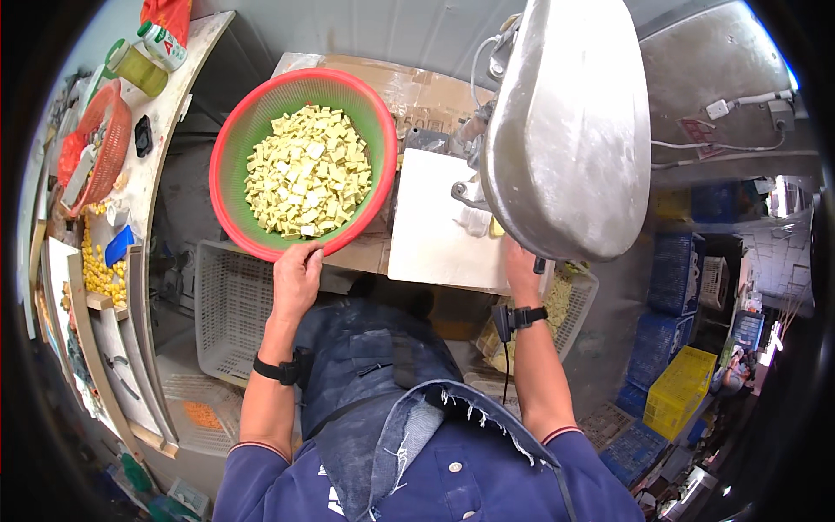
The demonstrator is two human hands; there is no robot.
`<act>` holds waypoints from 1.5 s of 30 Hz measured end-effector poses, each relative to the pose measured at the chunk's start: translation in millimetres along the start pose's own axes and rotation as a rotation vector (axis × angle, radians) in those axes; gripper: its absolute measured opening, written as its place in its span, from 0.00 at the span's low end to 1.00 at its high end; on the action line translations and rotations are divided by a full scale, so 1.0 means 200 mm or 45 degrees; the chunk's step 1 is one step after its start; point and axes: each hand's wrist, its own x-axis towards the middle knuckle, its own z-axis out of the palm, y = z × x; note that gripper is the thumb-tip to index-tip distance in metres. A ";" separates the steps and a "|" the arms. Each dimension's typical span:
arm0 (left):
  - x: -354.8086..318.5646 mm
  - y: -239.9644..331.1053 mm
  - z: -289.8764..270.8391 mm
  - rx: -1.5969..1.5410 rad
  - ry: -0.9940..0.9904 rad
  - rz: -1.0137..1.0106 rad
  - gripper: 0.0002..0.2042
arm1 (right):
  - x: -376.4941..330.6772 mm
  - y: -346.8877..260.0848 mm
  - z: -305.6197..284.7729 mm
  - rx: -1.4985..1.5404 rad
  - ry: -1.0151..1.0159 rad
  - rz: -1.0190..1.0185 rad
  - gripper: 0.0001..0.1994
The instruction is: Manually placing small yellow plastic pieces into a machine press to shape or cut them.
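Note:
My left hand (297,277) is closed on the near edge of a round plastic basket (228,224) with a red rim and green inside. Many small pale yellow-green blocks (306,174) fill its bottom. My right hand (522,271) reaches under a large rounded metal machine cover (570,130), which hides its fingers. Close to those fingers a bit of yellow (497,228) shows at the right side of a white board (430,222). Whether the right hand holds it, I cannot tell.
Below the work table stand a pale slatted crate (233,304) on the left and another crate (581,315) with yellowish pieces on the right. A cluttered wooden bench (170,113) runs along the left. Blue crates (674,270) and a yellow crate (683,393) are stacked at right.

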 end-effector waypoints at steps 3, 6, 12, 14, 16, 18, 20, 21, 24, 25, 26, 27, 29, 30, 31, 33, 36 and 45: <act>0.03 0.05 -0.01 0.003 -0.009 0.032 0.08 | 0.02 0.00 0.03 -0.497 0.016 -0.282 0.14; 0.05 0.09 0.00 -0.005 -0.009 0.038 0.08 | 0.06 -0.17 0.00 -0.291 0.062 -0.233 0.16; 0.05 0.16 0.06 -0.065 -0.020 0.138 0.07 | 0.09 -0.32 -0.04 -0.145 0.068 -0.118 0.20; 0.04 0.17 0.08 -0.082 -0.068 0.126 0.07 | 0.11 -0.35 -0.05 -0.104 0.048 -0.085 0.21; 0.03 0.16 0.09 -0.079 -0.076 0.156 0.07 | 0.12 -0.40 -0.05 0.082 0.067 -0.019 0.21; 0.03 0.17 0.09 -0.075 -0.084 0.185 0.07 | 0.11 -0.38 -0.05 0.103 0.066 0.013 0.19; 0.03 0.21 0.10 -0.074 -0.099 0.255 0.07 | 0.09 -0.36 -0.06 0.126 0.066 0.043 0.17; 0.02 0.23 0.10 -0.076 -0.101 0.258 0.07 | 0.06 -0.35 -0.07 0.050 0.054 0.115 0.15; -0.02 0.29 0.09 -0.154 -0.089 0.247 0.06 | -0.04 -0.44 -0.19 0.036 -0.033 0.116 0.11; -0.03 0.31 0.09 -0.174 -0.124 0.290 0.06 | -0.07 -0.51 -0.26 0.085 -0.093 0.059 0.07; -0.04 0.33 0.10 -0.191 -0.165 0.335 0.06 | -0.09 -0.58 -0.32 0.086 -0.095 0.065 0.07; -0.05 0.37 0.12 -0.221 -0.164 0.398 0.06 | -0.10 -0.66 -0.37 0.175 -0.200 0.189 0.06; -0.06 0.44 0.13 -0.251 -0.341 0.413 0.10 | -0.15 -0.77 -0.41 0.311 -0.309 0.232 0.05; -0.07 0.49 0.14 -0.251 -0.426 0.427 0.12 | -0.16 -0.82 -0.42 0.312 -0.313 0.245 0.05; -0.07 0.55 0.14 -0.281 -0.477 0.475 0.14 | -0.17 -0.87 -0.43 0.370 -0.343 0.222 0.05; -0.07 0.61 0.18 -0.342 -0.590 0.564 0.18 | -0.17 -0.93 -0.42 0.438 -0.372 0.134 0.06; -0.06 0.63 0.21 -0.329 -0.689 0.646 0.19 | -0.16 -1.00 -0.41 0.543 -0.377 0.088 0.08; -0.08 0.59 0.19 -0.322 -0.609 0.810 0.14 | -0.21 -1.02 -0.41 0.637 -0.342 0.174 0.08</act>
